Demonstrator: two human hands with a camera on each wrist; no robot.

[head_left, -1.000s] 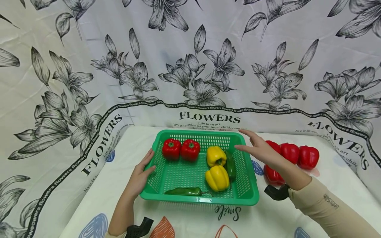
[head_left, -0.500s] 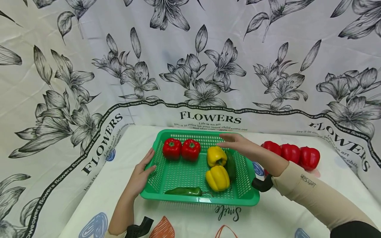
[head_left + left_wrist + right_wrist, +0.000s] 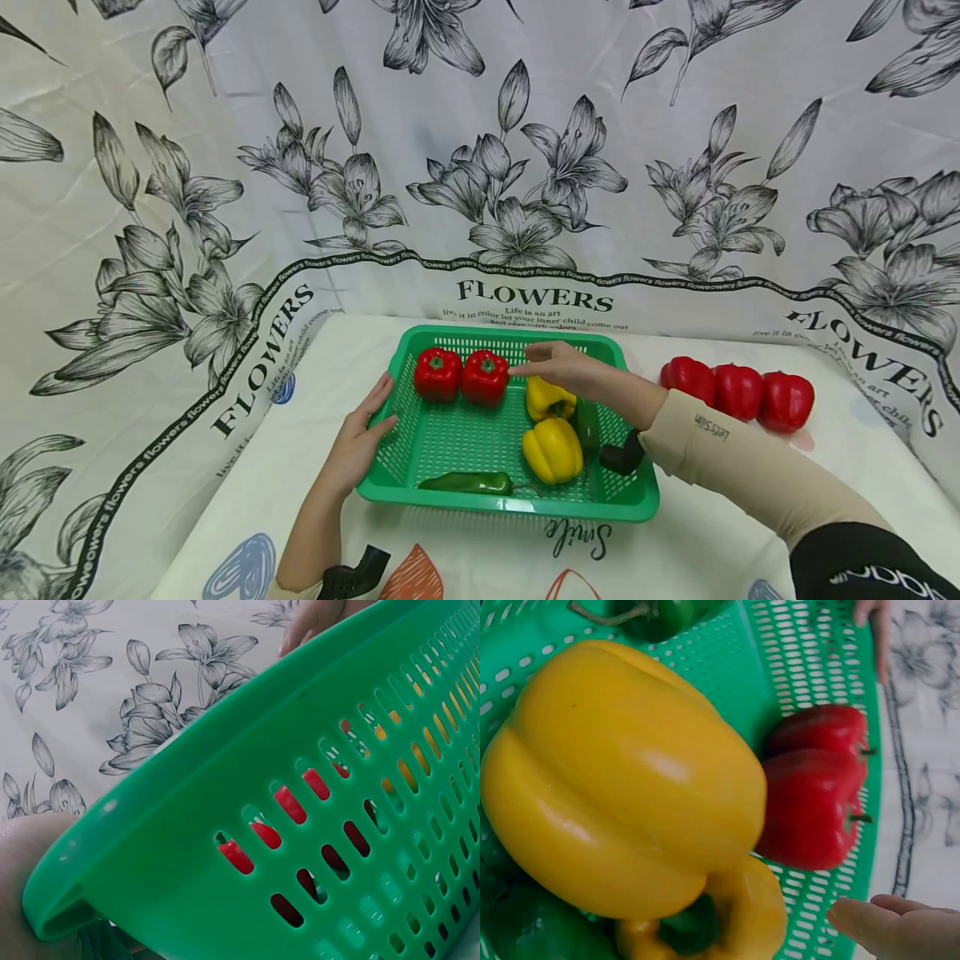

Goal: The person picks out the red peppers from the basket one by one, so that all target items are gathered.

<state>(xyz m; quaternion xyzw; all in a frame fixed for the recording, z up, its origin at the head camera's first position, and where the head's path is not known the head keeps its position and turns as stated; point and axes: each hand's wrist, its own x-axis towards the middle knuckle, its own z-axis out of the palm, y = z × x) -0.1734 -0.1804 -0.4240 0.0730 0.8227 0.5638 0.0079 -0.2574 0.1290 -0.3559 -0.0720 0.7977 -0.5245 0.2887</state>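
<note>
A green perforated basket (image 3: 510, 505) holds bell peppers and long green peppers. My left hand (image 3: 356, 446) rests against its left rim, fingers straight. Above the back right part of the basket, my right hand (image 3: 566, 367) hovers with nothing held, its fingers extended leftward. Nearest to those fingertips is a red bell pepper (image 3: 484, 380), beside another red bell pepper (image 3: 437, 375). Under the right hand lies a yellow bell pepper (image 3: 542, 400), partly hidden, with a second yellow bell pepper (image 3: 622, 780) in front of it. A dark green pepper (image 3: 588, 427) lies to their right.
A long green chili pepper (image 3: 468, 482) lies along the basket's front wall. Outside, to the right, red bell peppers (image 3: 738, 392) stand in a row on the white printed tablecloth (image 3: 720, 508), partly behind the right sleeve. A flower-print curtain (image 3: 375, 125) hangs behind.
My right hand has moved left, from the basket's right rim to above the yellow pepper and close to the red ones. The left hand and the peppers in the basket have stayed in place.
</note>
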